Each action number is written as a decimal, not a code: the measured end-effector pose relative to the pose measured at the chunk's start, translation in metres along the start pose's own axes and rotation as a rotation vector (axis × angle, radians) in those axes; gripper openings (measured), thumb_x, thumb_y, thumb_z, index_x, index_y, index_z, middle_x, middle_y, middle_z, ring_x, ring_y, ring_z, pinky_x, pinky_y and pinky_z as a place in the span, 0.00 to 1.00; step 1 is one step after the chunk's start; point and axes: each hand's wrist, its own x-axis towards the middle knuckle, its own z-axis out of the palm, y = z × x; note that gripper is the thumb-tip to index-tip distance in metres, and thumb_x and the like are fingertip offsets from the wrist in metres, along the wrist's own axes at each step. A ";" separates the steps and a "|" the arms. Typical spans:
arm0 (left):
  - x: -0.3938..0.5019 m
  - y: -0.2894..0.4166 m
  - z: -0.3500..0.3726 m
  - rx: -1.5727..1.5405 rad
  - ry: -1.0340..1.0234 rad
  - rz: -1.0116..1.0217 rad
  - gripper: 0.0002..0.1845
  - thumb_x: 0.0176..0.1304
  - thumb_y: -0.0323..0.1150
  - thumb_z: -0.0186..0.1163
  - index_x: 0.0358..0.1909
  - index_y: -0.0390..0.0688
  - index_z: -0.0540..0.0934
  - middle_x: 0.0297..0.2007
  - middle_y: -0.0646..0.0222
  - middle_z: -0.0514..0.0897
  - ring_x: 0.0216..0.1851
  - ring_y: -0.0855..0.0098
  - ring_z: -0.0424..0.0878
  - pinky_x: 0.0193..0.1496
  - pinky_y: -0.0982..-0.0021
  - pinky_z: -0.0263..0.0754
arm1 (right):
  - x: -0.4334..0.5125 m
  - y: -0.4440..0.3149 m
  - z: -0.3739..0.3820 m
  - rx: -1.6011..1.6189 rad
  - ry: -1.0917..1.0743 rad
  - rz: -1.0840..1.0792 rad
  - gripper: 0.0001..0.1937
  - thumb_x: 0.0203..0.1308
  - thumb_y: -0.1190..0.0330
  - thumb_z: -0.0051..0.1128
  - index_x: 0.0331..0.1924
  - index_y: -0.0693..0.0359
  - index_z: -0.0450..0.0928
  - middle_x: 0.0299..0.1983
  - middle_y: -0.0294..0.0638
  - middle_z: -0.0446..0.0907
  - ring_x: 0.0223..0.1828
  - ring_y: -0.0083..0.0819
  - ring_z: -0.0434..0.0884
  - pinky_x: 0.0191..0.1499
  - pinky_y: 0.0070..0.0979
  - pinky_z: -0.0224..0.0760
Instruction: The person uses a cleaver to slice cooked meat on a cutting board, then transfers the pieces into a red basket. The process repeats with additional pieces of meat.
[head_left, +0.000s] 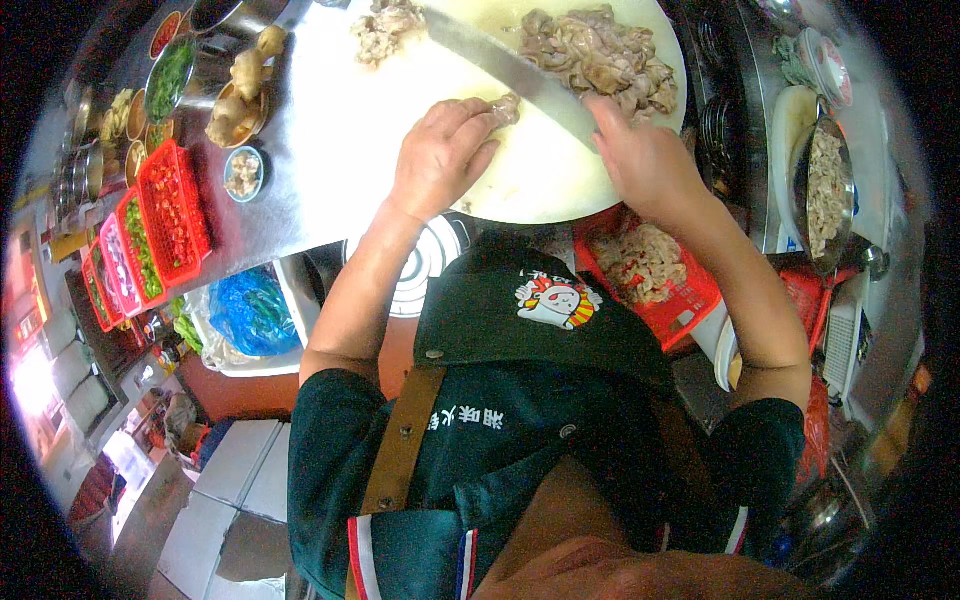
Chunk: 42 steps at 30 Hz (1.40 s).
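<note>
My left hand (448, 154) presses a small piece of pale meat (507, 109) onto a round cutting board (525, 196), its fingertips bent over the piece. Held by the handle end in my right hand (637, 154), a wide-bladed knife (517, 71) slants up and left across the board, its blade blurred. The handle is hidden in the fist. Behind the right hand lies a large pile of sliced meat (600, 56), partly beside the blade. A smaller heap of cut meat (385, 31) rests at the board's far left, near the blade's far end.
Left on the metal counter (277, 217) stand a red basket of chopped red peppers (171, 206), a small bowl of meat (244, 174) and ginger (244, 82). A red basket of meat (649, 270) sits below the board. At right is a metal pan of sliced meat (827, 191).
</note>
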 end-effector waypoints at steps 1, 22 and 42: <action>0.000 -0.001 0.001 -0.003 0.012 0.022 0.15 0.54 0.28 0.70 0.44 0.43 0.83 0.48 0.62 0.85 0.49 0.58 0.83 0.50 0.61 0.81 | -0.006 -0.003 -0.002 -0.016 0.007 -0.034 0.16 0.70 0.67 0.48 0.58 0.61 0.65 0.31 0.59 0.83 0.35 0.61 0.83 0.36 0.53 0.75; -0.015 0.012 0.009 -0.120 0.130 -0.241 0.14 0.53 0.28 0.71 0.42 0.42 0.83 0.47 0.60 0.85 0.48 0.56 0.84 0.51 0.61 0.80 | 0.014 -0.016 0.013 0.351 0.094 0.101 0.18 0.69 0.71 0.51 0.60 0.65 0.65 0.32 0.62 0.82 0.36 0.63 0.82 0.38 0.53 0.72; -0.004 0.004 0.018 -0.066 0.100 -0.058 0.09 0.53 0.23 0.67 0.36 0.41 0.81 0.39 0.62 0.86 0.40 0.55 0.85 0.45 0.59 0.80 | 0.038 -0.021 0.033 0.331 0.042 0.100 0.19 0.70 0.69 0.52 0.60 0.66 0.66 0.33 0.61 0.82 0.34 0.59 0.83 0.37 0.48 0.74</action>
